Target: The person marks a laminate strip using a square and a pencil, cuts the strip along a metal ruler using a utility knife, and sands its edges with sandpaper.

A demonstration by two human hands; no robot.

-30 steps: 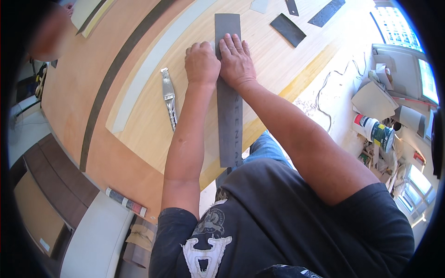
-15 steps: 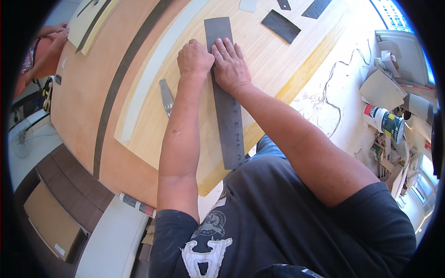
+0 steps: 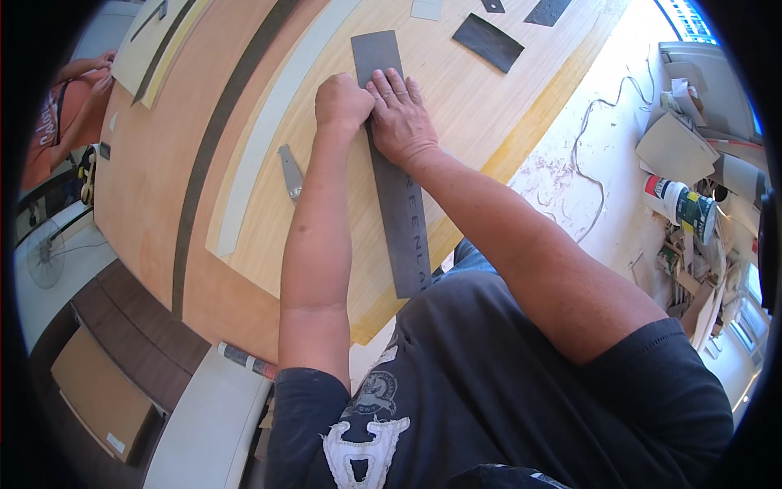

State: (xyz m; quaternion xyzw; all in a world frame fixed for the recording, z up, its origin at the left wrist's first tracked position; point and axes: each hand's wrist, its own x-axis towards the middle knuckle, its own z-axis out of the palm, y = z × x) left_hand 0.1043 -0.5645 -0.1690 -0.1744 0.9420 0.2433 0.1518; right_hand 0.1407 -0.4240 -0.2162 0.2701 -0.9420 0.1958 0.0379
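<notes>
A long, flat grey strip (image 3: 397, 220) with dark lettering lies on the pale wood-grain sheet (image 3: 481, 106), its near end by my body. My right hand (image 3: 401, 118) presses flat on the strip's upper part, fingers stretched out and slightly spread. Beside it, my left hand (image 3: 342, 102) is closed in a fist at the strip's left edge, close to the right fingertips. Anything inside that fist is hidden. Left of my left forearm rests a flat, narrow grey tool (image 3: 289, 173) with a shiny lower end.
Dark rectangular pieces (image 3: 489, 42) lie on the sheet's far side. A curved white strip (image 3: 281, 114) and dark band (image 3: 213, 130) run along the left. Another person (image 3: 69, 122) sits at far left. Right, a cable (image 3: 599, 102) and a bucket (image 3: 692, 210) lie beside scraps.
The view has shifted slightly, so the surroundings sit a little differently. Both hands keep nearly the same places on and beside the strip. More of the other person shows at left.
</notes>
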